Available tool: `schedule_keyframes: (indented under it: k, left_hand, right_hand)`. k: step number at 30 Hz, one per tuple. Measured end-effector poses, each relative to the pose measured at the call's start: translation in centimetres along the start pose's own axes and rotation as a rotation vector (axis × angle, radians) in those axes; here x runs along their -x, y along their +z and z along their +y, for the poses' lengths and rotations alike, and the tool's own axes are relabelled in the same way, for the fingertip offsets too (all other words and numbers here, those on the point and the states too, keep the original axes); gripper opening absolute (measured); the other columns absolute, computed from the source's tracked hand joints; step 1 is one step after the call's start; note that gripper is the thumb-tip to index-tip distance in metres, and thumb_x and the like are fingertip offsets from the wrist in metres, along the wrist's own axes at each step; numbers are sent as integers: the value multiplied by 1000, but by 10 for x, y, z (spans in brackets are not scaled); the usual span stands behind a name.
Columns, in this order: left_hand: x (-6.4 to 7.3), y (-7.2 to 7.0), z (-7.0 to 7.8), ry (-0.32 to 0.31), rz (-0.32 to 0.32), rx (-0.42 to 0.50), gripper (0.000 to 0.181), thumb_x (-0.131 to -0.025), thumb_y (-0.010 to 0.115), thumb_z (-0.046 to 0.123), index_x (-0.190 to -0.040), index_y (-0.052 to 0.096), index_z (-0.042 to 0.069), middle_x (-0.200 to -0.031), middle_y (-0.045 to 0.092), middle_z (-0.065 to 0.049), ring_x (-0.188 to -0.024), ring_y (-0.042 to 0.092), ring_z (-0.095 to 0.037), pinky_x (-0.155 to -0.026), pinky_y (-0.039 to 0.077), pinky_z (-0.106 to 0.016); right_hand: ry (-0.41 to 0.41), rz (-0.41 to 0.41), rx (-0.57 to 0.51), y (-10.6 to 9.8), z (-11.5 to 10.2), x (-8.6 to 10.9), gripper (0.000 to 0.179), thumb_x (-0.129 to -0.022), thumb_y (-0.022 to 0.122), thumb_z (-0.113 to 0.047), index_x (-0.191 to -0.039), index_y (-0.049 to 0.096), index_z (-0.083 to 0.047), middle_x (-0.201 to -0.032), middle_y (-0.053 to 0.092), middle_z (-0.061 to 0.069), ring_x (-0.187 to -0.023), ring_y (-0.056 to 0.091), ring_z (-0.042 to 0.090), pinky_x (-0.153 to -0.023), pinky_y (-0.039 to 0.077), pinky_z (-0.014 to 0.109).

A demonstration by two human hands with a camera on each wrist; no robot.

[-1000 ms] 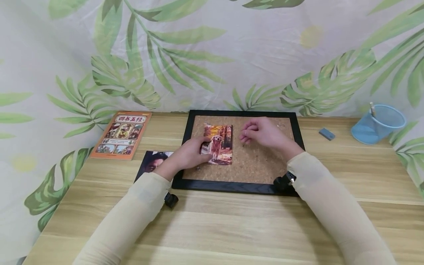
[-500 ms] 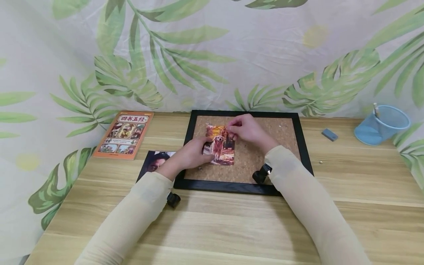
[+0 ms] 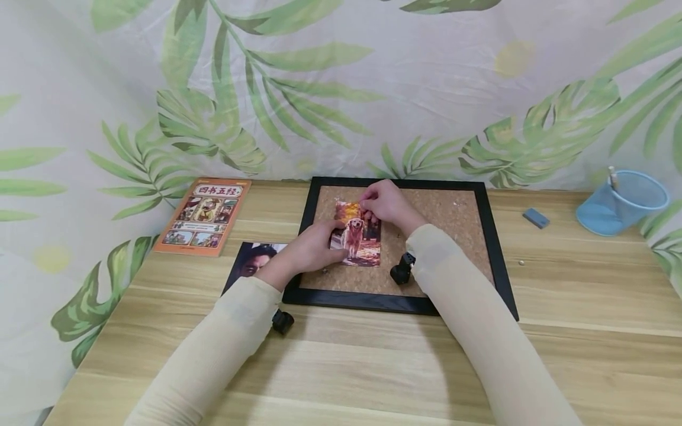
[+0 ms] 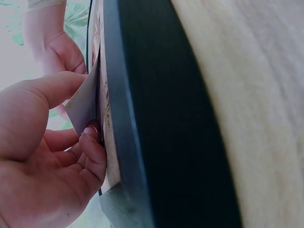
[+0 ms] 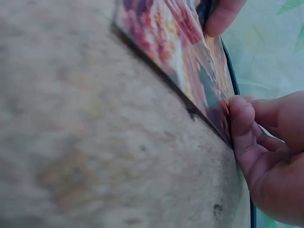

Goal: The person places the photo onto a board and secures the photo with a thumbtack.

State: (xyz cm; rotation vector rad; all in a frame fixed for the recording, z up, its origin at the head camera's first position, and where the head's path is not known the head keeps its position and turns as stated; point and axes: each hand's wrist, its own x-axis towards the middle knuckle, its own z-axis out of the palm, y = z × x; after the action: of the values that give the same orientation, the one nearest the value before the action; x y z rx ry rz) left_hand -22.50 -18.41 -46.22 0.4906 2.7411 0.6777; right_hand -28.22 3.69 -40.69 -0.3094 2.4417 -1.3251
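Note:
A photo of a golden dog [image 3: 362, 248] lies on a cork board [image 3: 442, 260] with a black frame. My left hand [image 3: 315, 247] holds its left edge; in the left wrist view the thumb is over the curled-up edge of the photo [image 4: 85, 104], with the fingers below. At the upper right corner, my right hand [image 3: 388, 204] has its thumb and finger pinched together. In the right wrist view those fingertips [image 5: 243, 116] are right at the photo's corner; I cannot tell what small thing they pinch, as they hide it.
A second photo, of a person [image 3: 250, 260], lies partly under the left forearm. An orange book [image 3: 205, 219] lies at the back left. A blue eraser [image 3: 536, 218] and a blue mesh pen cup [image 3: 607, 210] are at right. Small bits [image 3: 521, 262] lie on table and board.
My right hand has moved left from the bare cork to the photo's upper right corner. The left hand keeps its hold on the left edge. The view has shifted slightly.

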Motion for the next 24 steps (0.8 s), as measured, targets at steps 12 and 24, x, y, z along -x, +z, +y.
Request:
schedule_keyframes:
  k: [12, 24]
  left_hand:
    - [26, -22, 34, 39, -3, 31, 69, -100, 74, 35, -153, 53, -2, -151, 60, -25, -138, 60, -40, -114, 50, -53]
    - [18, -11, 19, 45, 29, 27, 68, -98, 76, 36, -152, 54, 0, -151, 60, -23, -139, 59, -38, -116, 49, -53]
  right_hand:
    - [53, -76, 137, -3, -11, -15, 14, -105, 60, -3, -106, 72, 5, -74, 68, 3, -53, 61, 7, -55, 52, 22]
    - [115, -42, 168, 0, -15, -18, 17, -106, 61, -7, -110, 73, 4, -66, 61, -1, -51, 58, 7, -52, 49, 20]
